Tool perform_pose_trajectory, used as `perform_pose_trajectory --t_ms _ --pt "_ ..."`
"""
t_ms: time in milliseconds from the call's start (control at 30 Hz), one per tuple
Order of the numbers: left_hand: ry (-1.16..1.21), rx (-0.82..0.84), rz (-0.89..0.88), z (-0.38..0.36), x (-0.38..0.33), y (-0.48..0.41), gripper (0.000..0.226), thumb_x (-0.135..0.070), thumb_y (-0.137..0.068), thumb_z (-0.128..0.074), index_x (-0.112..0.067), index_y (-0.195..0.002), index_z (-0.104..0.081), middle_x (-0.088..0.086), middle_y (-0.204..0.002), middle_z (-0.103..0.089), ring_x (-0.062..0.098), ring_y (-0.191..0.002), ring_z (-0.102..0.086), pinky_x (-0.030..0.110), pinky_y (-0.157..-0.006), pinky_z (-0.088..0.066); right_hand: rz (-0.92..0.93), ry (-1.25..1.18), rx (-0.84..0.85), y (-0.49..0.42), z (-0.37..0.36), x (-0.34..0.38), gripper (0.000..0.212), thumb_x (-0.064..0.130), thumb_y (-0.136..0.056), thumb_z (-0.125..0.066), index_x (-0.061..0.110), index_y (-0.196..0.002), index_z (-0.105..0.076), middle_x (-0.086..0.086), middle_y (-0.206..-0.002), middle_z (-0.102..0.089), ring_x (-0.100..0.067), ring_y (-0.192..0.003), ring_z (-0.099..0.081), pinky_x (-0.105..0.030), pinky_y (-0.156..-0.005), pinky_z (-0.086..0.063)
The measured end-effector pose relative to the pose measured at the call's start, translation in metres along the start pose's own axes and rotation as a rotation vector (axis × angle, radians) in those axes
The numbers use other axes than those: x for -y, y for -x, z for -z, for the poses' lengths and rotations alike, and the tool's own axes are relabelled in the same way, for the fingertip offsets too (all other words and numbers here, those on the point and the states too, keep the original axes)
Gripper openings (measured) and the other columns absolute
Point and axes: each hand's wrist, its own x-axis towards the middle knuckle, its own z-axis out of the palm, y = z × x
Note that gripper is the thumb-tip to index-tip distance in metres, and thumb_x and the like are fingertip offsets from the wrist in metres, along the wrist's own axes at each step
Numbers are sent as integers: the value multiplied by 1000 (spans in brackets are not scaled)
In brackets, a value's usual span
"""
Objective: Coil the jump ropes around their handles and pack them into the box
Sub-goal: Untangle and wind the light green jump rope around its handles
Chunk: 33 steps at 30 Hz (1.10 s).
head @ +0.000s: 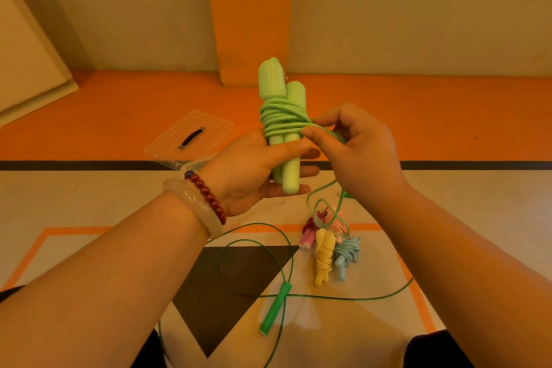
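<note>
My left hand (254, 170) holds the two light green handles (282, 89) of a jump rope upright, side by side. Several turns of light green rope (280, 121) are wound around their middle. My right hand (355, 146) pinches the loose end of that rope just right of the coil; the rest hangs down toward the floor. A clear plastic box (191, 136) with a dark handle on its lid stands on the floor behind my left hand. Coiled pink (310, 234), yellow (324, 257) and blue (346, 254) ropes lie in a pile below my right hand.
A dark green rope with a green handle (276, 306) lies uncoiled in wide loops on the floor in front of me. The floor has orange, white and black markings. A wall with an orange column (248, 15) rises behind the box.
</note>
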Motion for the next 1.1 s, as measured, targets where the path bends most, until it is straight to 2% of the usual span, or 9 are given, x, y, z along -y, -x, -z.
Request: perform_pose_trajectory --t_ms 200,367,433,500,600,700,767,967,1100 --pt "6 73 24 2 -1 4 18 -17 -94 -52 -22 -111 -58 4 -86 -75 17 -74 -73 28 -58 -59 -37 8 49 -3 4 -1 23 19 -82 -74 31 -73 -56 15 -66 -53 4 -59 -48 -10 -54 -36" --pt "74 130 22 3 4 2 24 -13 -97 -48 -20 -118 -57 6 -99 -74 23 -89 -72 35 -65 -60 -77 -8 53 -1 4 -1 20 19 -82 -74 28 -74 -59 15 -66 -54 2 -59 -48 -12 -54 -39" --pt "72 120 -6 2 6 2 24 -11 -97 -47 -19 -116 -59 5 -102 -73 21 -91 -72 38 -68 -61 -139 -64 40 0 1 -1 19 19 -82 -75 28 -74 -60 14 -64 -56 -4 -62 -53 -25 -57 -46" --pt "26 46 -38 0 8 1 22 -8 -98 -47 -16 -115 -58 3 -92 -71 13 -75 -70 32 -61 -59 -215 -129 36 0 -2 -2 16 19 -80 -76 24 -75 -61 9 -68 -60 -16 -65 -57 -31 -60 -48" --pt "44 -26 -59 -2 8 -1 19 -3 -97 -45 -9 -113 -52 3 -75 -55 10 -52 -50 25 -47 -47 -305 -225 41 -1 -3 -3 17 16 -79 -77 14 -76 -61 2 -69 -60 -3 -59 -52 -20 -56 -43" --pt "88 -83 -52 -8 7 -1 7 -19 -95 -51 -13 -96 -56 2 -65 -48 11 -45 -42 22 -43 -38 -325 -263 56 0 -4 -3 19 15 -78 -78 10 -75 -59 -1 -67 -60 -1 -54 -50 -18 -52 -41" --pt "67 -161 -83 -11 7 0 20 -37 -94 -55 -18 -86 -55 0 -59 -47 11 -41 -39 20 -41 -35 -316 -246 69 0 -3 -3 18 18 -77 -78 14 -73 -61 -9 -66 -62 -8 -56 -51 -24 -52 -42" --pt "95 -147 -136 -15 11 1 31 -46 -95 -47 -17 -88 -55 0 -56 -46 9 -38 -36 18 -38 -33 -344 -324 269 -2 5 -8 10 14 -85 -67 8 -78 -62 -6 -63 -57 -8 -48 -41 -19 -47 -34" --pt "181 -41 -59 -12 9 2 43 -55 -94 -36 -16 -95 -54 -1 -55 -45 6 -37 -34 15 -36 -30 -452 -503 351 0 2 -9 17 27 -76 -63 10 -78 -61 -8 -68 -53 -6 -46 -36 -19 -47 -28"
